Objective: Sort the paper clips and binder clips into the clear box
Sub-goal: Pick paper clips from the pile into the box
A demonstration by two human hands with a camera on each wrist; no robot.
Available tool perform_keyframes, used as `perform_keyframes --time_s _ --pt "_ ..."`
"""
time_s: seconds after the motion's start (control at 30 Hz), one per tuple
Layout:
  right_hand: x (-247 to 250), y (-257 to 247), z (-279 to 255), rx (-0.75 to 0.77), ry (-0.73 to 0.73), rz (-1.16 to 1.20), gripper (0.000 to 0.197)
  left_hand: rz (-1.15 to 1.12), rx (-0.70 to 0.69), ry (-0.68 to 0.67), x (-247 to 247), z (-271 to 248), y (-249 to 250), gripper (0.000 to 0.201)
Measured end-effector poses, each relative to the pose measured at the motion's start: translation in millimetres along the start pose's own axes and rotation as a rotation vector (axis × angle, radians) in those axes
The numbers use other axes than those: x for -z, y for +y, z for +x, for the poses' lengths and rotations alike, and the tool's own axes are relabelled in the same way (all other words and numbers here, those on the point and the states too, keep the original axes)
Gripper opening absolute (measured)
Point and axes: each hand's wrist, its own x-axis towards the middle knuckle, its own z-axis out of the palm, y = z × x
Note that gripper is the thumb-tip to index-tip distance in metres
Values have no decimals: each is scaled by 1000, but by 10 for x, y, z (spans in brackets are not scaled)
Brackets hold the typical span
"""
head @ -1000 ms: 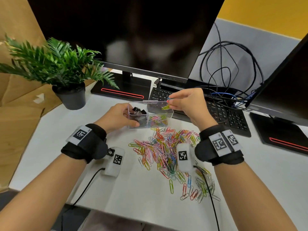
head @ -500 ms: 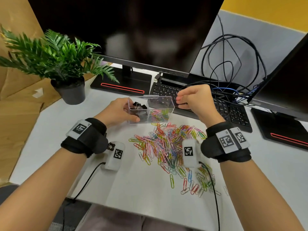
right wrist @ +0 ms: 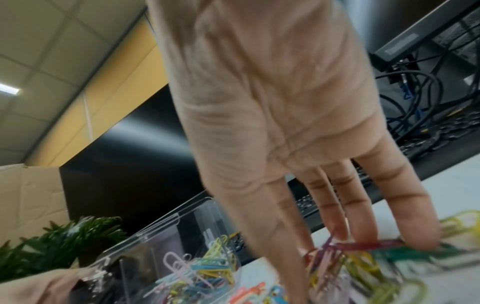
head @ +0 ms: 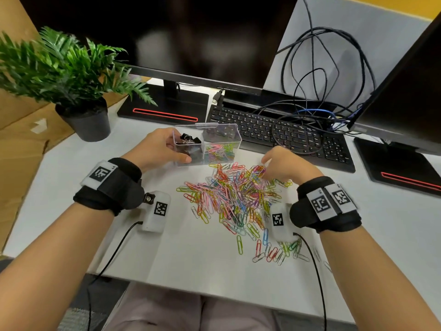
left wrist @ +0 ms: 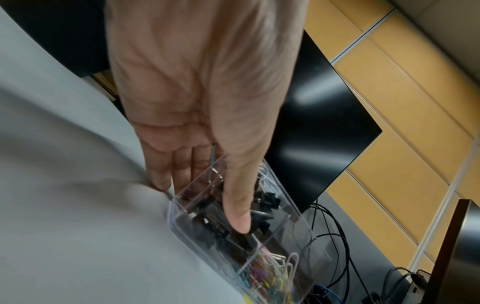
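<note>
1. Head view: the left hand (head: pixel 158 149) grips the clear box (head: pixel 216 130), thumb on its near wall, fingers behind. The left compartment holds black binder clips (head: pixel 189 140); the right holds coloured paper clips (head: pixel 220 150). The right hand (head: pixel 285 164) reaches, fingers down, into the loose pile (head: pixel 229 197) on the desk (head: pixel 191 254). Tangled clips may lift in a chain and scatter.
2. Left wrist view: the thumb (left wrist: pixel 237 207) presses the wall; a slack grip could let the box slide or tip.
3. Right wrist view: extended fingertips (right wrist: pixel 418 236) touch blurred clips; whether any is pinched I cannot tell.
</note>
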Motion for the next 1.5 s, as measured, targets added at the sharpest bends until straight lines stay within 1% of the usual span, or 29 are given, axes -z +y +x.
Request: perform_keyframes --time_s 0.07,0.13,0.2,0.33,0.5,0.6,0.7,0.8,0.93,1.03,1.1,1.23,1.3,1.4,1.47,1.5 --pt "-12 -9 -16 53 -52 58 52 1 0 0 0 -6 10 33" --pt "-27 -25 -28 74 -83 91 57 -2 -6 -2 1 -16 19 32" --pt "-53 -54 -37 71 -76 83 51 -2 -12 1 0 -21 23 31" --pt "-87 -111 -55 60 -44 100 30 13 -12 4 -6 -18 26 30" --pt "-82 -109 -56 60 -3 124 16 1 -3 4 -4 -19 18 30" --pt "-64 -56 -38 57 33 200 17 -8 1 3 -4 -21 15 31" --pt "-44 -17 -29 39 63 287 6 -6 -1 2 -7 -21 18 32" --pt "-35 6 -33 56 88 371 5 -10 -1 5 -6 -21 20 32" --pt "23 28 -53 91 178 496 4 -7 1 8 -5 -31 34 32" --pt "130 1 -78 162 224 598 2 -12 -4 6 -8 -36 35 31" --pt "215 -58 -107 220 255 671 5 -16 -7 5 -11 -30 33 31" --pt "336 -291 -123 344 312 806 5 -12 -1 2 -11 -15 10 31" --pt "343 -438 -93 400 326 794 5 -7 -3 5 -5 -10 -5 34" --pt "305 -624 -19 449 337 713 5 -8 1 5 1 -1 -14 37" --pt "266 -723 36 472 362 604 6 -6 3 4 5 -1 -8 38" --pt "247 -766 54 483 375 515 6 -7 2 4 5 -2 -4 38"
